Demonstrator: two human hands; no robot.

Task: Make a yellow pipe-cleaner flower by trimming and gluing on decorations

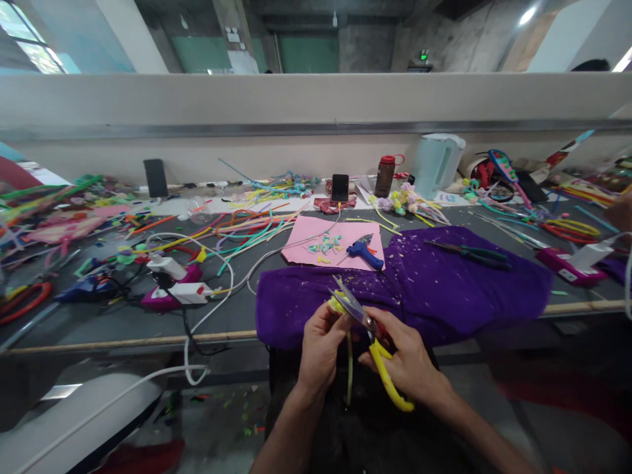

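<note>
My left hand (320, 342) pinches a small yellow fuzzy piece (338, 304), which looks like pipe cleaner, with a thin pale green stem (350, 368) hanging down below the fingers. In my right hand (409, 359) is a pair of scissors (379, 359) with yellow handles. Its blades are parted and lie against the yellow piece, pointing up and to the left. Beneath and beyond both hands, a purple cloth (454, 289) dotted with light clippings covers the table's front edge.
On a pink sheet (301, 237) lie small clippings and a blue glue gun (365, 251). Pliers (469, 253) rest on the cloth. Magenta power strips (170, 289) with white cables, loose pipe cleaners (247, 227), a propped phone (340, 188), a bottle (386, 176) and a kettle (437, 164) stand around.
</note>
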